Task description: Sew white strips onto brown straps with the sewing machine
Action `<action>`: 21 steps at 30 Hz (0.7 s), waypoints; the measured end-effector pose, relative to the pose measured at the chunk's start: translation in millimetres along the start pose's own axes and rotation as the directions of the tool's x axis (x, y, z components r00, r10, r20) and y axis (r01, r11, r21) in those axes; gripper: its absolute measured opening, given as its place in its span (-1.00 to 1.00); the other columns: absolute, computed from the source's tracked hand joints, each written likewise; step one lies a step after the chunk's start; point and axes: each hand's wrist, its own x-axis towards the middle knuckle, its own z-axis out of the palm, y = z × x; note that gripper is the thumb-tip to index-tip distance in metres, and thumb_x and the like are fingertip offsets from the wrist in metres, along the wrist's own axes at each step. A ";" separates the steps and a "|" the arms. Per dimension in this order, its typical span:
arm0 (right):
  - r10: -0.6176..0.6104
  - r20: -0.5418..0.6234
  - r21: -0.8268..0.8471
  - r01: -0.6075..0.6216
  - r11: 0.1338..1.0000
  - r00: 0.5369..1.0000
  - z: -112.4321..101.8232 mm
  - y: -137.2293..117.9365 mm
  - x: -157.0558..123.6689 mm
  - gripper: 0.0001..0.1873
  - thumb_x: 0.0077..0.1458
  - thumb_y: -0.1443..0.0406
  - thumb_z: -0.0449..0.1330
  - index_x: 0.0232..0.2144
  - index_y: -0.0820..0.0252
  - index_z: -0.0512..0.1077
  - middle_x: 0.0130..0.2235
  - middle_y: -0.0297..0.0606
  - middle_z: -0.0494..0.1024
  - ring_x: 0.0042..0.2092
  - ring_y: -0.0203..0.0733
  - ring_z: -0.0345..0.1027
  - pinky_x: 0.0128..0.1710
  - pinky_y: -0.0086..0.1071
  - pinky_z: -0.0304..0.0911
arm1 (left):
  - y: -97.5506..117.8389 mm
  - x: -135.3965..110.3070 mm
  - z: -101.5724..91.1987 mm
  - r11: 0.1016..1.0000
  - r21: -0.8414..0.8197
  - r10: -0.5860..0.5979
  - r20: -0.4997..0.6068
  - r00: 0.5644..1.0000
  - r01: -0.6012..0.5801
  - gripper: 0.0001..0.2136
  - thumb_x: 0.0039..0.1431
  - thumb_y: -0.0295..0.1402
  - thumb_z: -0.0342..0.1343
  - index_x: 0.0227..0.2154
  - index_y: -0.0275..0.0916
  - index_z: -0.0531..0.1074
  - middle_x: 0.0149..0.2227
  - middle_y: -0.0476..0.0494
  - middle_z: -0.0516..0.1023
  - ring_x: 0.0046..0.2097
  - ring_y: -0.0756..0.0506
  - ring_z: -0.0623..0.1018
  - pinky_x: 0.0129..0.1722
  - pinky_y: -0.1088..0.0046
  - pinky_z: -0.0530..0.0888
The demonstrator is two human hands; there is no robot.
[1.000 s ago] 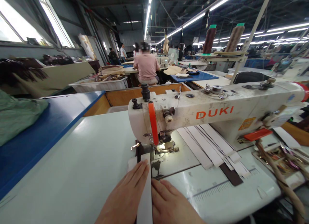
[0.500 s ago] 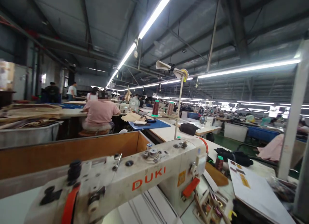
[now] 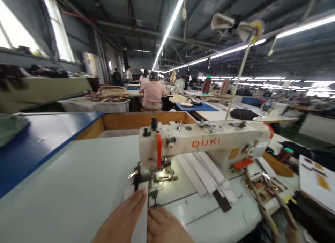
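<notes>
At the pale-green sewing table [image 3: 91, 173], largest item first. The table carries the DUKI sewing machine [image 3: 205, 145], head toward my left, work area lit. Under its arm lies a loose fan of white strips [image 3: 206, 173], some overlapping, edges uneven.

My left hand [image 3: 120, 215] rests palm down, fingers together and extended, pressing on a single white strip [image 3: 141, 225]. My right hand [image 3: 166, 225] sits at that strip's right edge, fingers bent and close together; whether it pinches the edge or only butts against it, I cannot tell. Thumbs hidden. The strip runs lengthwise away from me, its far end in front of the machine head, left of the lit metal guide [image 3: 171, 177]. Needle too blurred to make out.

Smaller items: a dark brown strip [image 3: 222, 201] protruding from the fan's near end; a gold-coloured metal pull [image 3: 133, 174] beyond my left fingertips.

Risks, my judgement: uneven pressure between the hands could skew the strip; the metal pull could snag if the work slides left; sideways drift of my right hand could knock the fanned strips out of order.
</notes>
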 end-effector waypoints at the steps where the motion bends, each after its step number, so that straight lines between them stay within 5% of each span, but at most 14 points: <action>1: -0.004 -0.018 0.037 0.004 0.999 1.000 4.6 -4.1 -3.0 -0.71 0.22 0.31 0.12 -0.03 0.30 0.41 -0.05 -0.13 0.54 -0.01 -0.09 0.39 0.00 -0.25 0.37 | 4.2 -4.1 -8.5 1.000 -0.004 0.011 0.031 0.999 -0.011 -0.56 0.15 -0.53 -0.17 0.04 -0.24 0.41 0.06 -0.18 0.52 0.02 -0.09 0.54 0.03 0.43 0.46; 8: 0.031 -0.218 0.072 -0.015 0.997 0.975 16.2 -7.7 -14.5 -0.71 0.20 0.35 0.07 -0.07 0.34 0.45 -0.02 -0.12 0.55 0.03 -0.04 0.38 0.03 -0.24 0.35 | 21.2 7.3 -28.7 0.996 0.081 0.012 0.126 0.992 -0.023 -0.56 0.14 -0.57 -0.21 0.04 -0.40 0.38 0.10 -0.34 0.46 0.08 -0.14 0.51 0.02 0.34 0.49; 21: 0.030 -0.183 0.111 -0.009 0.994 0.983 23.5 -8.8 -15.1 -0.67 0.20 0.32 0.06 -0.03 0.36 0.41 -0.01 -0.10 0.53 0.04 -0.02 0.34 0.04 -0.24 0.31 | 18.6 5.7 -36.2 0.991 0.125 0.032 0.115 0.993 -0.046 -0.56 0.15 -0.55 -0.20 0.06 -0.33 0.37 0.10 -0.28 0.48 0.08 -0.14 0.50 0.03 0.34 0.49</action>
